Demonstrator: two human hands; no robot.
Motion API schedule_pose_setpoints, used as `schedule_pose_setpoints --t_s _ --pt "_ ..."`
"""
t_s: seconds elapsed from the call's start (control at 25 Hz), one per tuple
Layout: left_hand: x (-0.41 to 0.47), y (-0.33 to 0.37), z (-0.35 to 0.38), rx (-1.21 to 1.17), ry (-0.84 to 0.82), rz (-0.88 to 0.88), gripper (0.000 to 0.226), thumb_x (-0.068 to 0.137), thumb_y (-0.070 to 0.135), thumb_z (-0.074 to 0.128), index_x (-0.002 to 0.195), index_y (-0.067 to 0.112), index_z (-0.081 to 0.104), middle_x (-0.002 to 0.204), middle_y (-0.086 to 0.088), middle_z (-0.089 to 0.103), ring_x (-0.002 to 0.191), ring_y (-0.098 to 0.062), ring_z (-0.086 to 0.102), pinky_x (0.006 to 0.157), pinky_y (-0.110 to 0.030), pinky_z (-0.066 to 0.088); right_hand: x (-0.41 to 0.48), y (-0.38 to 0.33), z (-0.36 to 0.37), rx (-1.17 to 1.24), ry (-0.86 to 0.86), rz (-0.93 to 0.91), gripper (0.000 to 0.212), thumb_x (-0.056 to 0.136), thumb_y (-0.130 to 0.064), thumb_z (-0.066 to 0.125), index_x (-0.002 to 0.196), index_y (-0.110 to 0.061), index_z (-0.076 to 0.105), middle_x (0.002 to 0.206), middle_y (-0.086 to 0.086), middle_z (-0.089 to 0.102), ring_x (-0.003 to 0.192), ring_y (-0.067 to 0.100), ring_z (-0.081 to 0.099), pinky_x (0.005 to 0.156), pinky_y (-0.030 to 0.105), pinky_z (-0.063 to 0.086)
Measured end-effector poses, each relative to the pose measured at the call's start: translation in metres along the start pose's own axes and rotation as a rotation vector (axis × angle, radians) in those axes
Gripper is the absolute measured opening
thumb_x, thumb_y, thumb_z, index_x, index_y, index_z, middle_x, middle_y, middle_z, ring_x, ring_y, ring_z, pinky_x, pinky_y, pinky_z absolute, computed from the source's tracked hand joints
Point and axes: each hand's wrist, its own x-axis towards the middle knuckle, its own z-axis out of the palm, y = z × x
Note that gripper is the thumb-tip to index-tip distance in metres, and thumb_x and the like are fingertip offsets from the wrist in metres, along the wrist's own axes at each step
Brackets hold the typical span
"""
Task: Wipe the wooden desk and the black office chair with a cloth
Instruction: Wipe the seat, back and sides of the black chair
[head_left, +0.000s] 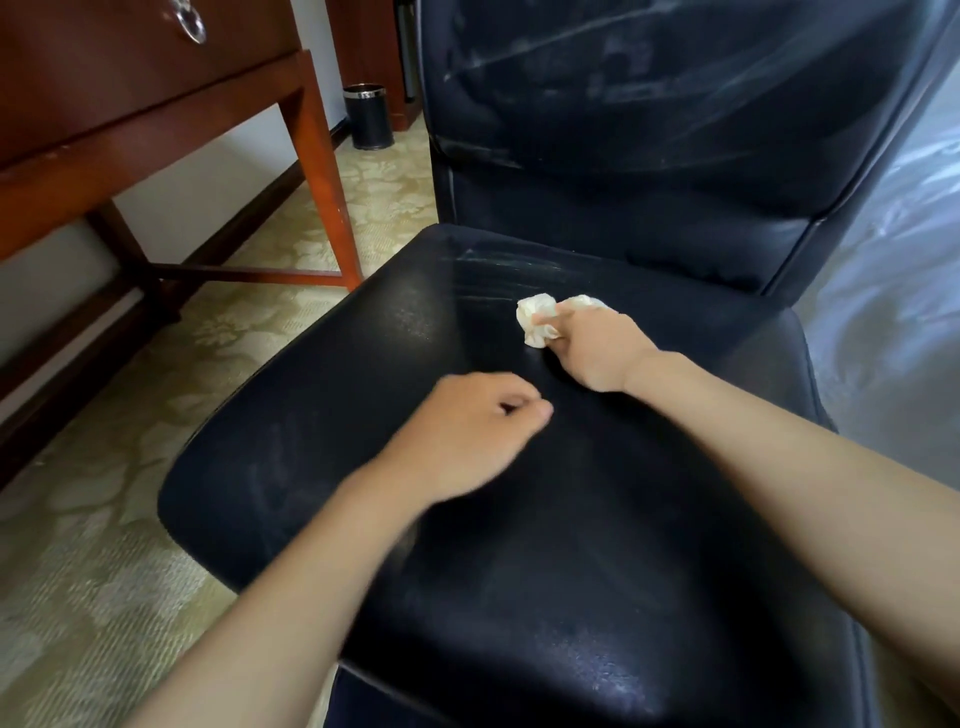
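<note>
The black office chair (363, 395) fills the middle of the view, its seat below me and its backrest (649, 119) rising behind. My right hand (597, 348) presses a crumpled white cloth (537, 319) onto the rear middle of the seat. Pale wet streaks show on the seat just beyond the cloth and across the backrest. My left hand (467, 436) hovers over the seat's centre with fingers curled closed and nothing in it. The wooden desk (130, 130) stands at the upper left, with one leg close to the seat's left corner.
A black waste bin (369, 117) with a metal rim stands on the patterned carpet (93, 545) behind the desk leg. A metal ring handle (189, 23) hangs on the desk drawer. Glossy plastic sheeting (904, 312) lies to the right of the chair.
</note>
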Motion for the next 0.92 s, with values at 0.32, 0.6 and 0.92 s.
schedule_pose_setpoints --t_s 0.32,0.6,0.92 --pt "-0.002 -0.098 -0.062 0.461 0.148 -0.565 0.087 0.081 0.075 0.043 0.151 0.04 0.003 0.161 -0.002 -0.01 0.146 -0.031 -0.013 0.113 -0.059 -0.002 -0.075 -0.036 0.029 -0.034 0.004 -0.383 0.013 0.086 -0.021 0.014 0.088 -0.034 0.016 0.109 0.002 0.05 0.102 0.028 0.05 0.08 0.047 0.049" --pt "-0.023 -0.1 -0.051 0.548 0.161 -0.553 0.083 0.083 0.078 0.025 0.152 0.039 -0.001 0.161 -0.004 -0.001 0.145 -0.036 0.005 0.113 -0.057 0.011 -0.09 -0.028 0.018 0.118 0.04 -0.567 0.033 0.099 -0.019 0.021 0.076 -0.038 0.036 0.094 -0.015 0.043 0.094 0.006 0.038 0.093 0.035 0.038" --pt "-0.057 -0.09 -0.025 0.688 0.236 -0.54 0.084 0.08 0.079 0.012 0.152 0.037 0.005 0.155 -0.007 0.017 0.135 -0.036 0.023 0.107 -0.052 0.023 -0.059 -0.032 -0.007 0.166 -0.079 -0.231 0.037 0.103 -0.034 0.029 0.133 -0.024 0.048 0.147 -0.008 0.037 0.134 0.013 0.03 0.104 0.029 0.025"
